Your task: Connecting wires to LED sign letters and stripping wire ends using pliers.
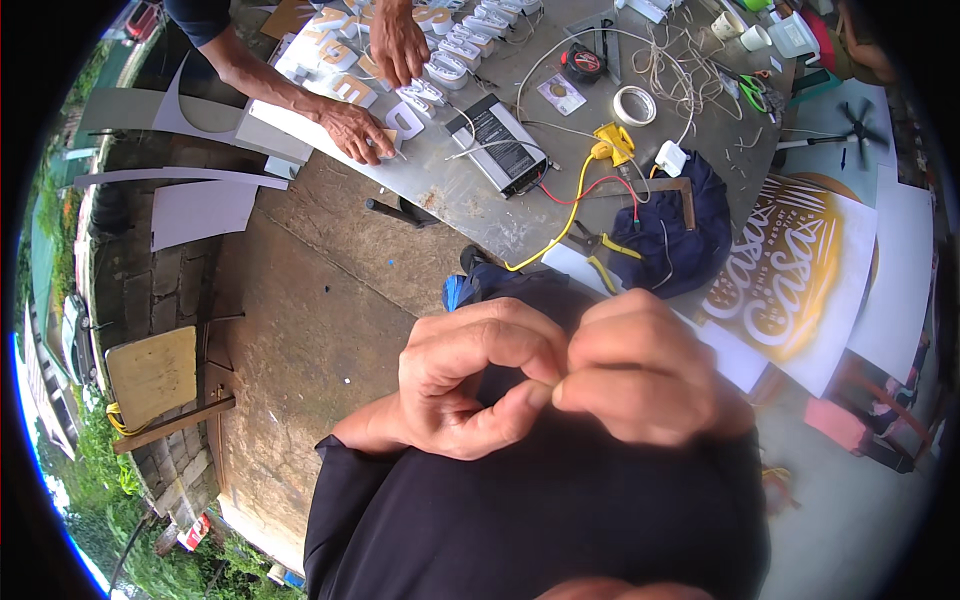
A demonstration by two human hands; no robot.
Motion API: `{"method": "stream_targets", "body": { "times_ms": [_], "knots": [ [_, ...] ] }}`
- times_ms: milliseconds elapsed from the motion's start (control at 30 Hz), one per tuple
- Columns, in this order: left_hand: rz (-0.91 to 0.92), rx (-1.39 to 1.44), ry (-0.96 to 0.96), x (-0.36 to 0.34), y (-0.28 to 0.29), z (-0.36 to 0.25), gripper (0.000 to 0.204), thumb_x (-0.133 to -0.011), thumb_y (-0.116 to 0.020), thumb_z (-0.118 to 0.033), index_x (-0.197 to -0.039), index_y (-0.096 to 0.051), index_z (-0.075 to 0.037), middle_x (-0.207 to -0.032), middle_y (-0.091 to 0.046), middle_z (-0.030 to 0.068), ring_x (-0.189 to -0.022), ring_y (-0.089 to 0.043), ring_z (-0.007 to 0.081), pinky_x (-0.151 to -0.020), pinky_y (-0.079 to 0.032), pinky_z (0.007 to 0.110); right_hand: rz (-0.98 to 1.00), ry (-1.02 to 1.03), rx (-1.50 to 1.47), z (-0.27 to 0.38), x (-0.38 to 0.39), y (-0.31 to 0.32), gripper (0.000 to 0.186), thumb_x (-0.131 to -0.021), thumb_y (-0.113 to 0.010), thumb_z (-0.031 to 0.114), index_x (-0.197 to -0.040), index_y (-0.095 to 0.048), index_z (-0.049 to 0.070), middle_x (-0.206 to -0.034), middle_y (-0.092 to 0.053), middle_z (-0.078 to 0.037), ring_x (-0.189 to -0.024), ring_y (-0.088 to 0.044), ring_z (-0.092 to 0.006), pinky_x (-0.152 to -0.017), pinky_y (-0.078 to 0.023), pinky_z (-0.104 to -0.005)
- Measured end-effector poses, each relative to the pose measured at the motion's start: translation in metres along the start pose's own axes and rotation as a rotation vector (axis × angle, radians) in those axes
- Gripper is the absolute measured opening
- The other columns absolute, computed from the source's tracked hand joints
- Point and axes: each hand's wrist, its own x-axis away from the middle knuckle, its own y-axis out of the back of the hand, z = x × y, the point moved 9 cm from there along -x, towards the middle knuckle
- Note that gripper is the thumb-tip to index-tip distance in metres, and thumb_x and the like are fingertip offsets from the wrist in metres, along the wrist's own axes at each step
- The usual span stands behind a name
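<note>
My left hand (480, 375) is raised before my chest, thumb and forefinger pinched together. Against its fingertips press those of my right hand (645, 370), whose fingers are curled in. Anything between the fingertips is too small or hidden to make out. Beyond my hands, on the grey table, lie pliers with yellow-and-black handles (605, 262) and a dark blue cloth (690, 235). A silver power supply (497, 145) has red and yellow wires running from it toward a yellow socket adapter (613, 145).
A co-worker's hands (360, 130) handle white channel letters (403, 118) at the table's far left. Also on the table (440, 185) are a tape measure (582, 63), a tape roll (634, 105), green-handled scissors (752, 92) and tangled wire. A printed sign panel (800, 280) stands at right, near a fan (855, 130).
</note>
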Motion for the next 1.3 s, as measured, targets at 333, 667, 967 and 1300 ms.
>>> {"method": "stream_targets", "body": {
  "times_ms": [333, 667, 967, 1300],
  "knots": [
    [-0.088, 0.101, 0.072, 0.004, 0.001, 0.013, 0.008, -0.087, -0.069, 0.001, -0.091, -0.063, 0.004, -0.093, -0.069, 0.0163, -0.081, -0.067, 0.0215, -0.076, -0.053, 0.031, 0.061, -0.018, 0.028, -0.003, -0.007, -0.002, 0.023, -0.072, -0.079, -0.002, -0.092, -0.069, 0.002, -0.093, -0.062, -0.012, -0.076, -0.062, -0.0270, -0.063, -0.051, -0.0350],
    [-0.096, 0.091, -0.085, -0.012, 0.003, -0.014, 0.018, -0.086, -0.077, 0.002, -0.101, -0.069, 0.009, -0.091, -0.073, 0.0197, -0.083, -0.074, 0.0267, -0.073, -0.060, 0.034, -0.179, -0.086, -0.077, 0.003, -0.009, 0.020, 0.022, -0.078, -0.083, 0.000, -0.096, -0.070, -0.001, -0.090, -0.064, -0.012, -0.072, -0.064, -0.0224, -0.058, -0.053, -0.0309],
    [0.031, -0.217, -0.161, -0.021, -0.002, -0.026, 0.016, -0.083, -0.078, 0.002, -0.096, -0.070, 0.009, -0.084, -0.074, 0.0175, -0.077, -0.075, 0.0276, -0.068, -0.062, 0.034, -0.162, -0.175, -0.021, 0.001, -0.001, 0.023, 0.024, -0.074, -0.084, -0.001, -0.095, -0.073, 0.000, -0.085, -0.067, -0.010, -0.070, -0.065, -0.0207, -0.055, -0.052, -0.0299],
    [0.040, -0.330, -0.195, -0.022, -0.004, -0.026, 0.009, -0.085, -0.071, -0.001, -0.084, -0.065, 0.005, -0.072, -0.070, 0.0167, -0.064, -0.072, 0.0259, -0.059, -0.059, 0.033, -0.116, -0.116, 0.038, 0.004, -0.004, 0.020, 0.021, -0.073, -0.084, 0.000, -0.091, -0.074, 0.003, -0.084, -0.070, -0.012, -0.067, -0.069, -0.0230, -0.055, -0.053, -0.0297]
  ]
}}
